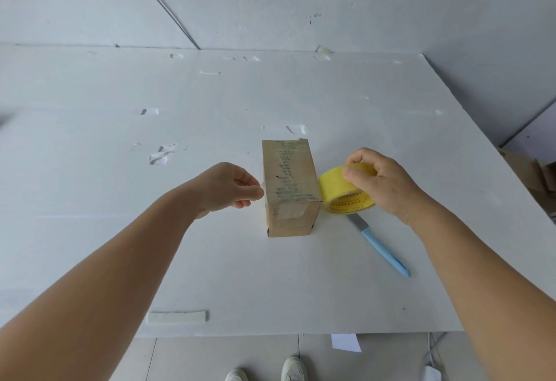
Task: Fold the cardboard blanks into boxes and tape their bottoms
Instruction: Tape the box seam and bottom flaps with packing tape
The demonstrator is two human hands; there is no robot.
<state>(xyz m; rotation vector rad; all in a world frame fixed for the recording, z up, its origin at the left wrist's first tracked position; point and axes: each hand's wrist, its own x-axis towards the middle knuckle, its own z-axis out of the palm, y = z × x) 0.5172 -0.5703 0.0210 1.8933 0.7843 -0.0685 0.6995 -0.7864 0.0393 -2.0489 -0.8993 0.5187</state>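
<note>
White tabletop [90,230] under pale wall panels, scarred with several peeled patches and old tape scraps. One cardboard box [290,188] near the middle, standing closed side up, long axis running away from the viewer, with one strip of clear tape along the top seam and down over the near end. One yellow tape roll [340,189] just right of the box, touching or nearly touching its near right corner, tilted on edge, gripped from above by the right hand [382,182], fingers and thumb curled around the rim. Left hand [231,185] at the box's left side, fingers curled, thumb and forefinger tips pressed together at the upper edge; cannot tell whether a tape end sits in that pinch. One blue-handled knife [380,246] flat on the table, blade end under the roll, handle pointing toward the near right. One loose pale strip [177,317] close to the near table edge. Two white shoes [293,368] on the tiled floor below.
</note>
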